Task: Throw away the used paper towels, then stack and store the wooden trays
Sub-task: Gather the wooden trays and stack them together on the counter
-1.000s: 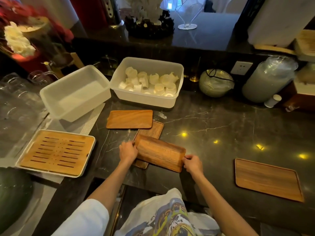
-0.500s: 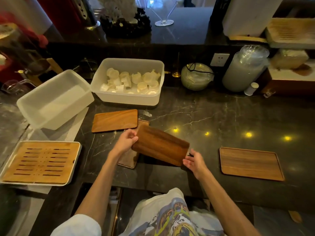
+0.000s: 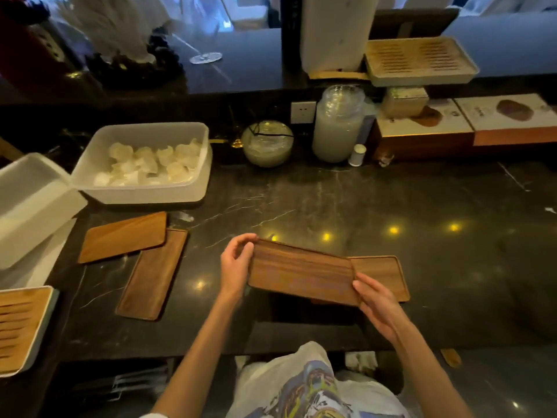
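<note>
While we held the wooden tray (image 3: 301,273) between us in the head view, our left hand (image 3: 236,267) pinched its left short edge, thumb over the far corner and fingers curled beneath, and our right hand (image 3: 378,300) clasped its near right corner, fingers closed on the rim. It hung tilted above the dark marble counter (image 3: 331,200), its right end overlapping the larger tray (image 3: 381,274) that lay flat to the right; whether the two touched we could not tell. Two more trays waited well to the left: a long narrow tray (image 3: 152,274) lying flat, and a broader tray (image 3: 123,236) resting with one corner across its far end.

We judged the stacking only just begun, with three trays yet to be gathered. The grip sat at the very ends of a smooth board, so a slip at either hand could drop it edge-first onto the larger tray or the stone and chip a rim. Set down skewed, it might ride on the raised lip and rock, and a later stack would slide. The counter edge ran close beneath our wrists, so a tray pushed near could tip off.

The white tub (image 3: 144,164) of crumpled paper towels (image 3: 150,164) sat far left, unemptied, which suggested that step was left to do.
</note>
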A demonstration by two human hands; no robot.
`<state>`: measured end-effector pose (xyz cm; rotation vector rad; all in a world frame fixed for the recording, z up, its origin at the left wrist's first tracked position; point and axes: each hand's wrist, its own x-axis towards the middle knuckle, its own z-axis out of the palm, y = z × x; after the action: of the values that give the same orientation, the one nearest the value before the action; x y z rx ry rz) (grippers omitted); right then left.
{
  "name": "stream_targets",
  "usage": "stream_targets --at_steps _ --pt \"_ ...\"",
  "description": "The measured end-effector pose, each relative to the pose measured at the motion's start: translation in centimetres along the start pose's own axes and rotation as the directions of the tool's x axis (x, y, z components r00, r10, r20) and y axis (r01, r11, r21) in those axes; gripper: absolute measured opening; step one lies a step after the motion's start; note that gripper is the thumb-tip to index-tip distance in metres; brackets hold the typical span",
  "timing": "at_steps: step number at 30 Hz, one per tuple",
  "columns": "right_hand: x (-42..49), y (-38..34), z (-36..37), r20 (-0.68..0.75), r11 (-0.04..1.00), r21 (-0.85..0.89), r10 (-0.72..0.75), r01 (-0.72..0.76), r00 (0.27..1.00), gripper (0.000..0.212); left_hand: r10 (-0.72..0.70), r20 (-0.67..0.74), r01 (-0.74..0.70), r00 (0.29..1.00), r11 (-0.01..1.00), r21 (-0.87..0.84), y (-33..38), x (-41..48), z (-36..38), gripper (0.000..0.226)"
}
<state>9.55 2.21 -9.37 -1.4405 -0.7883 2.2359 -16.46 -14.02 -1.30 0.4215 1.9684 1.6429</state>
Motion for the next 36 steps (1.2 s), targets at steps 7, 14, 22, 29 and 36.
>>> stream_targets --at_steps 7,14,22,29,36 --pt "0.5 -3.8 -7.3 -0.126 0.917 -0.351 -0.244 0.187 0.962 0.032 -0.450 -0.194 0.425 0.871 0.891 -0.160 -6.7 -3.2 10.1 0.025" --pt "2.4 -6.1 -9.2 -0.298 0.743 -0.654 -0.427 0.143 0.854 0.027 -0.336 -0.189 0.366 0.923 0.918 0.153 -7.9 -2.9 15.4 0.020" --pt "3.7 -5.1 -10.3 -0.236 0.674 -0.719 -0.464 0.168 0.854 0.026 -0.195 -0.226 0.264 0.954 0.906 0.332 -8.7 -2.8 17.1 0.023" --pt "3.8 -4.9 -9.6 -0.144 0.624 -0.751 -0.474 0.216 0.869 0.027 -0.135 -0.235 0.230 0.963 0.865 0.446 -9.6 -2.8 16.5 0.022" --pt "4.4 -4.9 -9.9 -0.135 0.611 -0.762 -0.474 0.214 0.870 0.029 -0.242 -0.246 0.328 0.939 0.844 0.424 -9.9 -2.4 16.1 0.025"
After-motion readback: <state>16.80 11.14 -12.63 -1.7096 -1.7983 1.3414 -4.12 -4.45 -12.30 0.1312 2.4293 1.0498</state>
